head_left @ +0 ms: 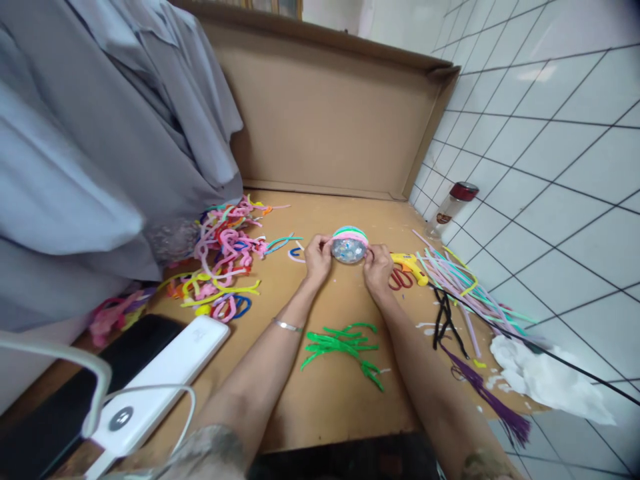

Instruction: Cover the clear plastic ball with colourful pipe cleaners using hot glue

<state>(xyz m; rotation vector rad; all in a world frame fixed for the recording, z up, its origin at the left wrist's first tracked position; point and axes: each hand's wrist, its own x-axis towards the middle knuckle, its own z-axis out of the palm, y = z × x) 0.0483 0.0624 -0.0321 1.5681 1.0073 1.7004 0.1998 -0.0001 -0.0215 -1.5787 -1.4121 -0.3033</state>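
Between my two hands, a clear round container (349,251) is held with its shiny transparent end facing me. Bands of pink and green pipe cleaner (351,233) wrap its upper side. My left hand (318,259) pinches its left edge with fingers and thumb. On the opposite edge, my right hand (378,267) grips it the same way. A yellow glue gun (411,268) and red-handled scissors (401,278) lie just right of my right hand. Nearer to me, between my forearms, rests a loose pile of green pipe cleaners (340,345).
Tangled pink and yellow pipe cleaners (227,253) heap at left, near a white power bank (165,380). Right are pastel pipe cleaners (455,280), a purple tassel (487,393), white tissue (545,377) and a red-lidded bottle (454,205). A cardboard panel (330,113) stands behind.
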